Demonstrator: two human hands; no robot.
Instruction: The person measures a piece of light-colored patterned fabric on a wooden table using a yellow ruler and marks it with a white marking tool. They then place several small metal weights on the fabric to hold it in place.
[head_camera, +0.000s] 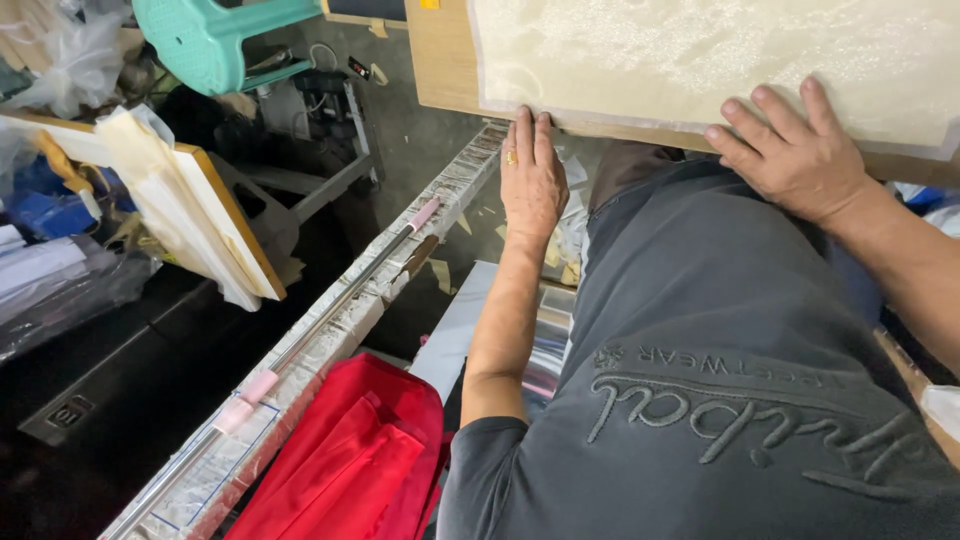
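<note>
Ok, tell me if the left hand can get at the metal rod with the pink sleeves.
Probably yes: the left hand rests at the board's edge, and the metal rod lies just beside it with nothing between them.

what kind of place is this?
Probably a small craft or printing workshop: both hands press on a wooden board under a pale translucent sheet, a long metal rod lies on a foil-wrapped rail, and more boards with sheets sit amid clutter.
</note>
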